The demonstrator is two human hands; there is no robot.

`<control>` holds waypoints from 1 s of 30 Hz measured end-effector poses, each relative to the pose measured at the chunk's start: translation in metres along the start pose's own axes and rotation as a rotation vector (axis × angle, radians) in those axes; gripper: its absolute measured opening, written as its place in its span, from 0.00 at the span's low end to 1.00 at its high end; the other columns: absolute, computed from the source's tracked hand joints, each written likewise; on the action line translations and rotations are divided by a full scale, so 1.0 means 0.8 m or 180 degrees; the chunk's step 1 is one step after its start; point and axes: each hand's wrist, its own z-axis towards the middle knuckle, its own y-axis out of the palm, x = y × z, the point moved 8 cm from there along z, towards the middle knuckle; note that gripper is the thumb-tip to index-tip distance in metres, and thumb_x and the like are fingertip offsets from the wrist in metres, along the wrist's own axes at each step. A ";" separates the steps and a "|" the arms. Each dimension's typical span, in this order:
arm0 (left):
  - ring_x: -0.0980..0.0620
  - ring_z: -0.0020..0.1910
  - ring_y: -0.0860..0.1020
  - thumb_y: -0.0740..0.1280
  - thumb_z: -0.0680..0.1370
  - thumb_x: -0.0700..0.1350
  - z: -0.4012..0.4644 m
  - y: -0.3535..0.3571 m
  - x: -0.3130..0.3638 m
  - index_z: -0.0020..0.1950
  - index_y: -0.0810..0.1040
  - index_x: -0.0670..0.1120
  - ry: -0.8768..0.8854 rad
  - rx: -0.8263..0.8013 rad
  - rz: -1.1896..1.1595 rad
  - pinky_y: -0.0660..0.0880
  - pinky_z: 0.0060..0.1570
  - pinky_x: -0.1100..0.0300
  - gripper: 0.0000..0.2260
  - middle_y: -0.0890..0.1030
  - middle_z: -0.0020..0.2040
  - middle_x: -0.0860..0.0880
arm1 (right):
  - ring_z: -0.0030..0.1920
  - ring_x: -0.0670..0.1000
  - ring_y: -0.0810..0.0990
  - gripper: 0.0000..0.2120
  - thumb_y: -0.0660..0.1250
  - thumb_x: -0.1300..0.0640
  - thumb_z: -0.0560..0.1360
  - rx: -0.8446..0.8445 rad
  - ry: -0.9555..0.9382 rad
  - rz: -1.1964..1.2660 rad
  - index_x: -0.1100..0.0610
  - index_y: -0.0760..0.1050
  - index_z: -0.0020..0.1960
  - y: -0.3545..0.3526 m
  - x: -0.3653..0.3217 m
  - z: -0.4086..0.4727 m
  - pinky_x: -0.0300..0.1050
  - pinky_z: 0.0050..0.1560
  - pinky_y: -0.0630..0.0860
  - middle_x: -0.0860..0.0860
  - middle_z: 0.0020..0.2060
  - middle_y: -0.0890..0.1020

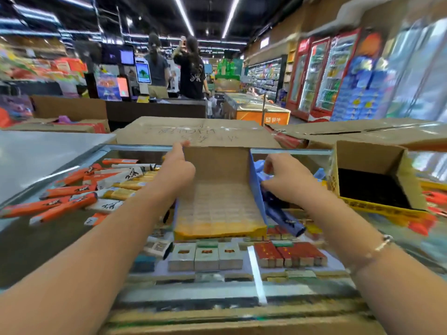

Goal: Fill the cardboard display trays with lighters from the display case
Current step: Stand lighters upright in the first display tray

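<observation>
A glass counter [72, 238] in a shop carries everything here; packs of goods show beneath the glass near the front edge. Beyond it lie flat cardboard sheets [198, 132], then a checkout with two people standing, a chest freezer and drink fridges [321, 73] along the right wall (all blurred).

In the middle of the glass sits an open tray [217, 209], its back flap upright, its grid of slots bare. The left hand [177, 169] holds the flap's left top corner, thumb on the edge, fingers curled behind. The right hand [285, 177], just beside the tray's blue right wall, grips a bunch of blue lighters [278, 209] that hang down and touch that wall.

Left of the tray, orange and white lighters [72, 199] lie loose in a heap, reaching close to the left forearm. At the right a second box [377, 175] with yellow sides stands open, dark inside; a few red lighters lie past it near the counter's right edge. Bare glass shows at the near left, between the heap and the front edge
</observation>
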 end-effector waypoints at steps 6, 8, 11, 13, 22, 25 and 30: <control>0.49 0.40 0.73 0.51 0.72 0.28 -0.005 0.002 0.009 0.59 0.68 0.53 0.0299 -0.0212 0.0284 0.68 0.30 0.59 0.24 0.74 0.48 0.44 | 0.58 0.61 0.71 0.23 0.64 0.40 0.73 -0.0674 0.0561 -0.0481 0.57 0.68 0.57 0.009 0.016 0.010 0.50 0.49 0.69 0.57 0.55 0.76; 0.49 0.42 0.73 0.51 0.72 0.29 -0.001 0.000 0.008 0.56 0.68 0.54 0.0341 -0.0238 0.0372 0.68 0.31 0.59 0.23 0.74 0.47 0.47 | 0.60 0.60 0.71 0.27 0.64 0.41 0.73 -0.0766 0.0534 -0.0732 0.58 0.66 0.63 0.014 0.014 0.009 0.50 0.52 0.69 0.57 0.59 0.75; 0.50 0.43 0.73 0.51 0.72 0.30 0.002 -0.003 0.009 0.56 0.68 0.55 0.0419 -0.0221 0.0484 0.68 0.33 0.59 0.23 0.74 0.45 0.51 | 0.46 0.52 0.75 0.21 0.64 0.43 0.74 -0.0877 0.0383 -0.0658 0.56 0.69 0.58 0.019 0.010 0.004 0.44 0.39 0.68 0.54 0.55 0.77; 0.52 0.42 0.73 0.51 0.72 0.31 0.001 -0.003 0.010 0.56 0.68 0.56 0.0430 -0.0232 0.0557 0.67 0.31 0.60 0.23 0.74 0.45 0.51 | 0.37 0.46 0.72 0.15 0.65 0.44 0.73 -0.0942 0.0328 -0.0406 0.55 0.70 0.51 0.019 0.009 -0.001 0.41 0.32 0.66 0.51 0.47 0.78; 0.53 0.40 0.73 0.53 0.73 0.31 -0.002 -0.005 0.012 0.55 0.66 0.58 0.0486 -0.0211 0.0649 0.68 0.30 0.61 0.23 0.74 0.44 0.52 | 0.27 0.52 0.70 0.07 0.63 0.65 0.71 -0.0866 0.0418 0.0129 0.57 0.64 0.42 0.026 0.023 -0.004 0.40 0.23 0.66 0.56 0.35 0.70; 0.54 0.40 0.73 0.54 0.73 0.32 -0.004 -0.005 0.015 0.55 0.66 0.59 0.0448 -0.0240 0.0673 0.67 0.28 0.63 0.22 0.74 0.44 0.53 | 0.31 0.53 0.72 0.07 0.66 0.67 0.70 -0.0470 0.0428 0.1282 0.59 0.68 0.42 0.008 0.029 0.002 0.42 0.29 0.68 0.57 0.32 0.73; 0.60 0.40 0.73 0.60 0.76 0.41 -0.011 0.003 0.027 0.58 0.69 0.58 0.0592 -0.0400 0.0696 0.66 0.30 0.67 0.14 0.74 0.46 0.57 | 0.36 0.51 0.82 0.16 0.73 0.62 0.69 0.0274 0.0277 0.3610 0.58 0.72 0.53 -0.029 0.013 -0.002 0.42 0.33 0.78 0.53 0.40 0.80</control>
